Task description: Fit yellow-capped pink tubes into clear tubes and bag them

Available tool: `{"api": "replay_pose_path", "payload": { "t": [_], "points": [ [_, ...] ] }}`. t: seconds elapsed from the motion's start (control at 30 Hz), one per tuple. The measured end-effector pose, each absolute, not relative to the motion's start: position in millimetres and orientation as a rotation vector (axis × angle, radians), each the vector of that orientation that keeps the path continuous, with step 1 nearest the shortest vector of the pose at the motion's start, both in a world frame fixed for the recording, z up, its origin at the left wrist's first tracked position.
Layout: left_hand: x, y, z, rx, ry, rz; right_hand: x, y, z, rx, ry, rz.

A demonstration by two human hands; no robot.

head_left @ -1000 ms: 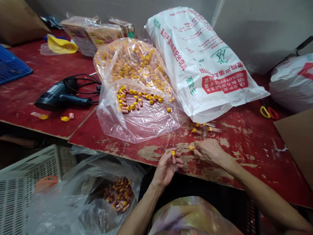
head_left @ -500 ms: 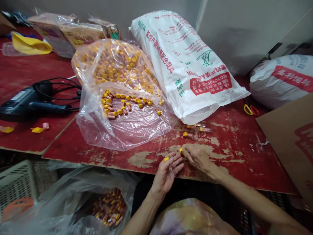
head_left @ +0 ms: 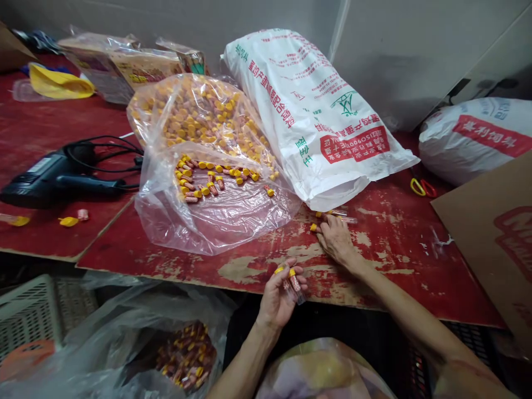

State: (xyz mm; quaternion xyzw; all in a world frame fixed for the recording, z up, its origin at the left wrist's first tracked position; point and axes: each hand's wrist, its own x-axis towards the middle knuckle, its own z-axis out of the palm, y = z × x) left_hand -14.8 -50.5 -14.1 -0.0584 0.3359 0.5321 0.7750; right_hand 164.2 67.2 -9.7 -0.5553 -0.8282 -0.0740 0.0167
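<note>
Head view looks down at two bare hands over a worn red tabletop (head_left: 394, 260). The left hand (head_left: 279, 293) sits at the near edge, and its fingers (head_left: 300, 286) are curled around two small clear tubes with yellow caps (head_left: 294, 284). The tubes stand almost upright in that grip, caps on top. The right hand (head_left: 337, 239) lies flat on the tabletop, farther out, with its fingers spread loose and holding nothing. Its fingertips touch a few loose tubes (head_left: 332, 215) lying on the wood, just below the mouth of a big white printed sack (head_left: 316, 111).

It looks like the gathering step: one hand keeps the tubes already picked, the other goes for more. I think the next move needs the right fingertips to pinch one loose tube and lift it without rolling the others away.

A clear plastic bag (head_left: 216, 216) full of the same yellow-capped tubes lies open to the left of the sack. Another clear bag of tubes (head_left: 187, 354) hangs below the tabletop edge, near the left arm. A black heat gun (head_left: 54, 177) with its cord rests on the far left, and scissors (head_left: 421, 187) lie on the right.
</note>
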Motion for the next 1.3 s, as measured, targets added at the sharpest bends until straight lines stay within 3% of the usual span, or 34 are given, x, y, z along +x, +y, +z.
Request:
{"api": "replay_pose_path", "payload": {
  "t": [0.17,0.43,0.73,0.97,1.07,1.2,1.3],
  "points": [
    [-17,-48,-14,-0.094,0.714,1.094,173,49,24,-1.809,-2.875,0.227],
    [-10,-43,-14,-0.061,0.753,1.059,153,51,23,-1.935,-3.148,0.283],
    [1,-38,-9,-0.102,0.773,1.062,166,45,9,-1.845,-2.954,0.221],
    [4,-44,-10,-0.129,0.687,1.204,135,-15,14,-1.199,-2.516,0.48],
    [-1,-44,-10,-0.161,0.711,1.187,147,3,17,-1.218,-2.447,0.357],
    [-5,-48,-10,-0.148,0.726,1.142,197,61,11,-1.856,-2.36,-0.142],
    [-6,-50,-11,-0.115,0.716,1.128,224,85,3,-2.016,-2.484,-0.279]
  ]
}}
